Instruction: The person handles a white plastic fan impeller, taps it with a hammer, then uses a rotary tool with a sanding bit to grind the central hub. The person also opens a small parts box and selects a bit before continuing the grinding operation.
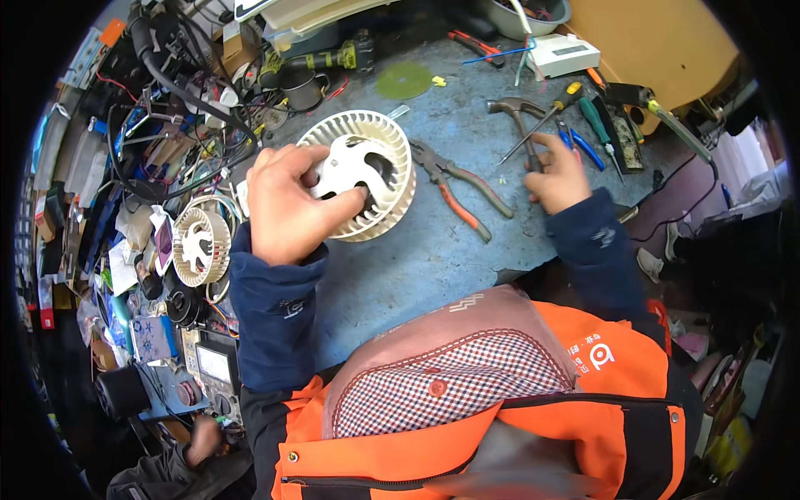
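My left hand [287, 204] grips a white plastic blower wheel [342, 167] by its hub, thumb and fingers in the curved openings, over the blue-grey bench. My right hand [560, 177] is closed around the lower handle of a claw hammer [518, 117], whose head points away from me. Between the two hands lie slip-joint pliers [454, 187] with orange and grey handles, spread apart. Close to my right hand are a yellow-handled screwdriver [570, 93], a green screwdriver [597, 121] and blue-handled pliers [586, 150].
At left, a second blower wheel [200, 246] sits among wires, parts and a multimeter [215, 367]. A metal mug [303, 90], a green power tool [333, 60] and a green disc [404, 80] stand toward the back. A white box [563, 55] is at the back right. Another person's limb shows at lower left.
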A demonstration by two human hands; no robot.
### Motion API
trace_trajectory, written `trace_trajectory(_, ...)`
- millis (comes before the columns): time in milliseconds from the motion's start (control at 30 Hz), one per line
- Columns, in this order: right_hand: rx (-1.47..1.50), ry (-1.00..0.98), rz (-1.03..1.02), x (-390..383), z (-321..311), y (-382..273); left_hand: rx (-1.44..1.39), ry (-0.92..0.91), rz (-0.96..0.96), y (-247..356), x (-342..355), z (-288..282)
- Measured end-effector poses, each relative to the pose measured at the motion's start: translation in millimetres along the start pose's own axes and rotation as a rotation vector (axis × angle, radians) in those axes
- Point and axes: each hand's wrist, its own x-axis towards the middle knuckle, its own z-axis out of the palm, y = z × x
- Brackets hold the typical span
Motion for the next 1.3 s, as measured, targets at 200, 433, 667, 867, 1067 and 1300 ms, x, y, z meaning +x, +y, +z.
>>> trace_trajectory(200, 0.861, -0.377, 0.176, 15, -28, -17, 0.102, -0.067, -0.055, -10, 6, 15)
trace_trajectory(433, 0.469, -0.531, 0.026, -17, -16, -82, 0.075, -0.002, 0.0, -18, 4, 17)
trace_trajectory(667, -0.125, -0.395, -0.576, -39, 6, -104, 0.091, -0.002, -0.017, -15, 2, 18)
trace_trajectory(867, 0.326, -0.221, -0.663, -70, 5, -139, 0.126, -0.005, -0.059, -15, 1, 21)
trace_trajectory(1067, -0.089, -0.369, -0.629, -58, 5, -148, 0.209, -0.031, -0.039, -12, -7, 23)
trace_trajectory(1300, -0.245, -0.377, -0.79, -59, 20, -130, 0.238, 0.084, 0.041, -9, 1, 21)
